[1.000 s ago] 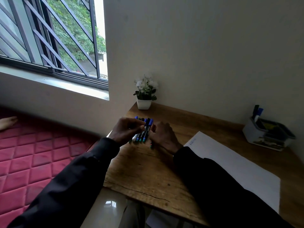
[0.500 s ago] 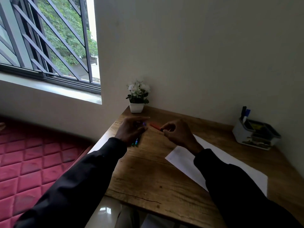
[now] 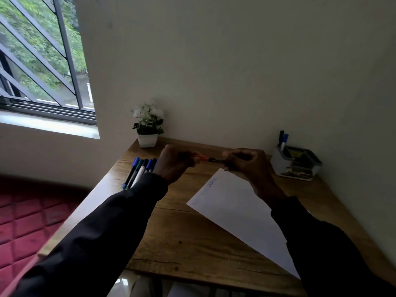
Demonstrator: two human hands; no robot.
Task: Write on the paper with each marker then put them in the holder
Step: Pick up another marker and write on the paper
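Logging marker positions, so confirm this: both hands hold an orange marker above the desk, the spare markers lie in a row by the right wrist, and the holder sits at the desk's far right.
One detail is wrong. The head view shows the spare markers lying by the left wrist, near the window side. The rest stands: the left hand and right hand hold the orange marker, and the holder sits far right.
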